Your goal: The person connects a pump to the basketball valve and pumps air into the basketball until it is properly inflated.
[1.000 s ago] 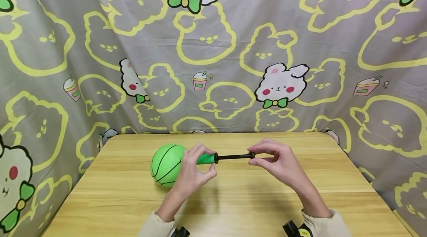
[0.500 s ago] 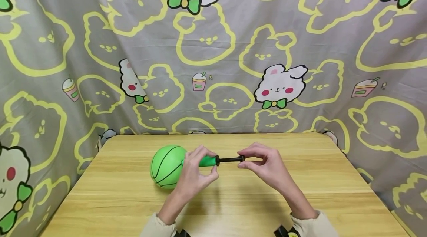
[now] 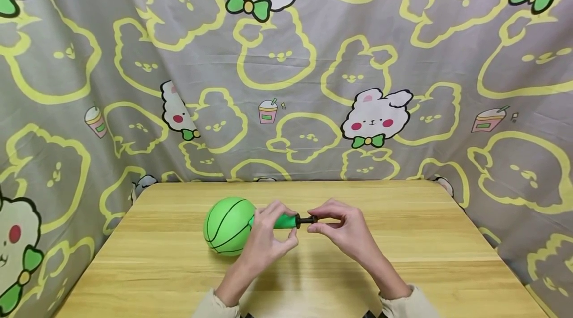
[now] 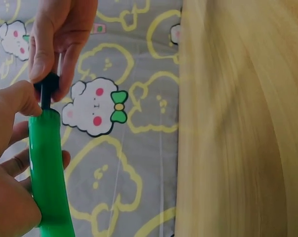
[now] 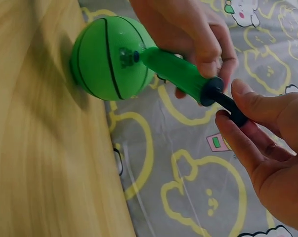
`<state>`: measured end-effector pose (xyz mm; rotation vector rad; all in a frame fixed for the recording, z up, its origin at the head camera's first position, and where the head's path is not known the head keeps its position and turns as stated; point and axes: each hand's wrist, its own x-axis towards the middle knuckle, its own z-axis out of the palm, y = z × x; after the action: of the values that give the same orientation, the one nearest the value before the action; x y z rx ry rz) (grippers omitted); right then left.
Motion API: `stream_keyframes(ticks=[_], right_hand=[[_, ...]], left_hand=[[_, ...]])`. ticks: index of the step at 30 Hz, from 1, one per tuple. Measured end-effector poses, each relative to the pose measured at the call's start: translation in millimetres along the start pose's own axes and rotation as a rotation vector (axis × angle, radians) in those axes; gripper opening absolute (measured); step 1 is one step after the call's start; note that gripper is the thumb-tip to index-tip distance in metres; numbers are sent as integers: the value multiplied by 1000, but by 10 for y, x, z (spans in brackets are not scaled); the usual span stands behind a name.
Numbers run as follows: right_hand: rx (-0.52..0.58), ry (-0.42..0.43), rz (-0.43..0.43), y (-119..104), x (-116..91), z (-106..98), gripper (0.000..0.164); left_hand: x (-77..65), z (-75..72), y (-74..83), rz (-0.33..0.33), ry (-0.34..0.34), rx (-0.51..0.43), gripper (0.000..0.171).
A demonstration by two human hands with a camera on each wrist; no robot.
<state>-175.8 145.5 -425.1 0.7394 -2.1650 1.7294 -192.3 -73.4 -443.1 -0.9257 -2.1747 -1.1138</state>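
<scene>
A green ball [image 3: 227,226] with black basketball lines sits on the table at the left. My left hand [image 3: 266,236] grips the green barrel of a hand pump [image 3: 285,222]. In the right wrist view the pump's tip meets the ball [image 5: 106,59] at a clear valve. My right hand [image 3: 342,226] pinches the black handle [image 5: 237,117] at the end of the pump's rod between thumb and fingers. Only a short length of the black rod [image 4: 46,101] shows outside the barrel. In the head view the left hand hides part of the barrel.
Pale wood-grain table [image 3: 403,258] lies under both hands. A grey curtain [image 3: 286,69] with yellow and white cartoon animals hangs behind the table and at both sides.
My right hand has moved left with the handle, and the rod has slid most of the way into the barrel. The left hand and ball have shifted slightly right.
</scene>
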Motion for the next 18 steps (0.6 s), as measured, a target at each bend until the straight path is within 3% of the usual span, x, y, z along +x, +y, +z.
stream_keyframes(ticks=[10, 18], right_hand=[[-21, -108, -10, -90, -10, -133, 23], [-61, -145, -50, -211, -14, -393, 24]], left_hand=[[-21, 5, 12, -24, -52, -30, 31], [-4, -45, -40, -26, -15, -32, 32]])
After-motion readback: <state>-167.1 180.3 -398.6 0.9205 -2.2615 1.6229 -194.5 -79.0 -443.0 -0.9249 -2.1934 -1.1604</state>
